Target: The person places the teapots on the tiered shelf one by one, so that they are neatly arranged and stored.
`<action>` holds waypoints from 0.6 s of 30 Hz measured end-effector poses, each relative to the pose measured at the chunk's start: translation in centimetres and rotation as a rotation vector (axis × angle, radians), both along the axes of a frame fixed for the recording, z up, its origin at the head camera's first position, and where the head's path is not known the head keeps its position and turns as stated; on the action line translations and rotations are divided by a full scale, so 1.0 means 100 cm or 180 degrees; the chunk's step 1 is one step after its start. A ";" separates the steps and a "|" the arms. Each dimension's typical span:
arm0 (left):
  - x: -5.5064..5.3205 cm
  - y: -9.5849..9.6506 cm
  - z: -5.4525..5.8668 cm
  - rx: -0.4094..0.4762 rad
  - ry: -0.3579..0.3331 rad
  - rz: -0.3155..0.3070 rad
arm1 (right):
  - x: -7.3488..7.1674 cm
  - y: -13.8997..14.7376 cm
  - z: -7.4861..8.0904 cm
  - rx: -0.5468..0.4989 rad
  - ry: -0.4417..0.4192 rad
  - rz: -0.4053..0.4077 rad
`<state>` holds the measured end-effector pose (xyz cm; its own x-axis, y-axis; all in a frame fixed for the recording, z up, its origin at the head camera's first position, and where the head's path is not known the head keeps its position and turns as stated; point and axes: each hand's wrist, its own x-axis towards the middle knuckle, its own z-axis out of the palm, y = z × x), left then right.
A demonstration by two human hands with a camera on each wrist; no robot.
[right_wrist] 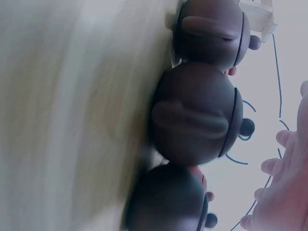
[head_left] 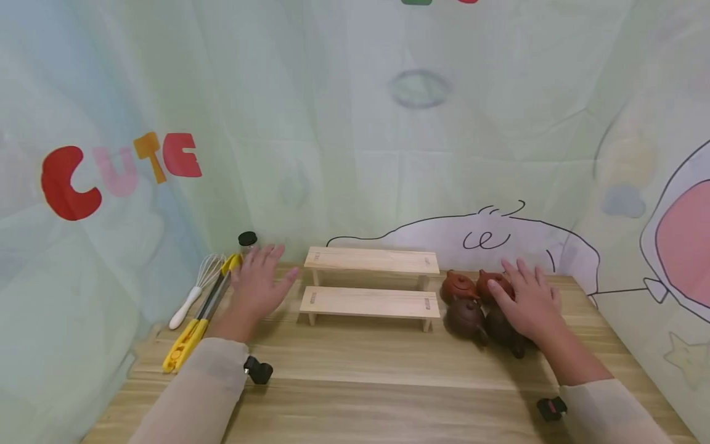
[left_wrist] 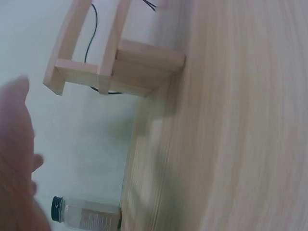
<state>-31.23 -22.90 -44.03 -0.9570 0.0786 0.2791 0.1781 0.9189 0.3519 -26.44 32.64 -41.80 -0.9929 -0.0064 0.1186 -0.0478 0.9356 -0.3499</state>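
Observation:
My left hand point(head_left: 257, 287) is held over the left side of the table with its fingers spread, holding nothing. Beside it lie yellow and grey tongs point(head_left: 187, 340) and a whisk point(head_left: 192, 300) with a white handle. A clear bottle point(left_wrist: 94, 215) with a black lid stands behind that hand. Fingers spread, my right hand point(head_left: 531, 303) is over a group of small teapots, partly hiding them; the right wrist view shows it apart from them. Reddish-brown teapots point(head_left: 459, 287) sit at the back, dark brown teapots point(right_wrist: 195, 113) in front.
A two-level pale wooden stand point(head_left: 370, 302) is at the middle back of the wood-grain table point(head_left: 355, 401), between the hands. A printed cloth point(head_left: 355, 154) rises behind the table and along its sides.

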 end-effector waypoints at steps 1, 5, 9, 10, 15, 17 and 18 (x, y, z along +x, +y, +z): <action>0.000 0.002 -0.001 0.0125 -0.0066 -0.0068 | 0.002 0.003 -0.001 -0.0025 0.0032 0.0009; 0.000 0.011 -0.005 0.0707 -0.0551 -0.0343 | 0.012 0.015 -0.004 -0.0079 0.0237 0.0087; 0.000 0.017 -0.009 0.1268 -0.1074 -0.0481 | 0.022 0.028 -0.006 -0.0250 0.0514 0.0225; 0.000 0.018 -0.009 0.1380 -0.1173 -0.0486 | 0.024 0.031 -0.007 -0.0323 0.0586 0.0268; -0.002 0.024 -0.013 0.1907 -0.1529 -0.0589 | 0.034 0.048 -0.009 -0.0583 0.0711 0.0335; -0.001 0.027 -0.013 0.2009 -0.1631 -0.0638 | 0.038 0.055 -0.010 -0.0659 0.0633 0.0288; -0.001 0.029 -0.013 0.2060 -0.1680 -0.0632 | 0.040 0.058 -0.010 -0.0663 0.0594 0.0239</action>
<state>-31.28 -20.04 -45.36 -0.9596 0.2372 -0.1512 -0.0203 0.4779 0.8782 -22.43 38.40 -42.83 -0.9515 -0.0353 0.3057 -0.1958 0.8359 -0.5128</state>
